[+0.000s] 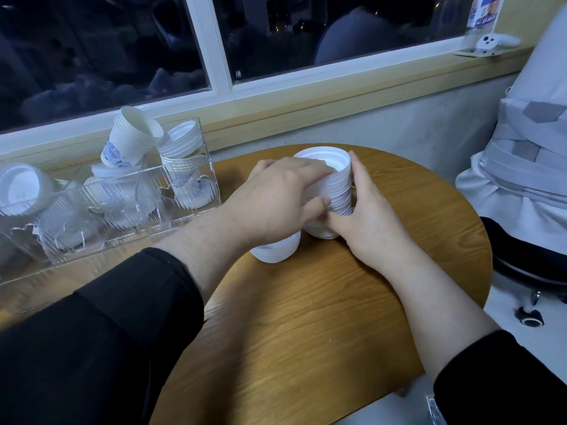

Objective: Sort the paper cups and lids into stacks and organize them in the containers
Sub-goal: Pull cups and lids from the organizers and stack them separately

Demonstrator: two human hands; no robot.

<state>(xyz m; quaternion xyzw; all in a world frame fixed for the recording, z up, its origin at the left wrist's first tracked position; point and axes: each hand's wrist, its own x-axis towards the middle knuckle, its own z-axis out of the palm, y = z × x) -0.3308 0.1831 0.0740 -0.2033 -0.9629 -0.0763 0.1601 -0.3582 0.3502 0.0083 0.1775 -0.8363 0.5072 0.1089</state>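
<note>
A tall stack of white lids [333,182] stands on the round wooden table [306,317]. My left hand [276,200] grips the stack from the left, fingers curled round it and thumb low on its front. My right hand [365,216] presses against its right side with fingers straight up and thumb at the base. A shorter white lid stack [276,251] lies just under my left wrist. To the left, a clear ribbed container [122,210] holds a tilted stack of paper cups [132,141] with blue print and another stack of lids [181,141].
A loose pile of white lids [21,188] sits at the far left end of the container. The window sill runs behind. An office chair [527,210] with a castor stands close to the table's right edge.
</note>
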